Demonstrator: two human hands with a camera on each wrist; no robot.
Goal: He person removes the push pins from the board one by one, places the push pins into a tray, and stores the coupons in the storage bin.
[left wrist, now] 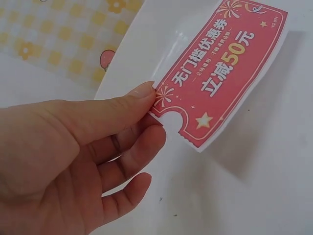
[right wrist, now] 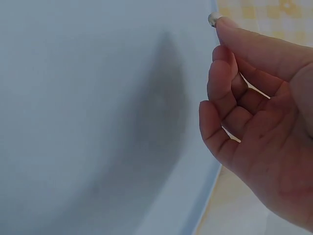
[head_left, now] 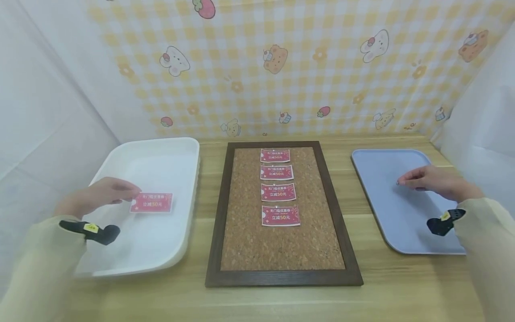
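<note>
Over the white tray (head_left: 146, 158) on the left, my left hand (head_left: 98, 194) pinches a red paper coupon (head_left: 152, 203) by one end between thumb and fingers. In the left wrist view the coupon (left wrist: 220, 68) is slightly bent, printed side showing. My right hand (head_left: 440, 181) is above the blue tray (head_left: 386, 170), pinching a tiny silvery thumbtack (right wrist: 213, 19) at its fingertips; most of the tack is hidden. Between the trays lies a framed cork board (head_left: 245, 241). Several matching coupons (head_left: 280, 216) hang on it in a column, each with a small tack at its top edge.
All of this stands on a wooden table (head_left: 281, 304). Behind it hangs a yellow checked cloth (head_left: 322, 71) with cartoon prints, and white sheets (head_left: 44, 103) close off both sides. The board's dark frame (head_left: 283, 278) is raised around the cork.
</note>
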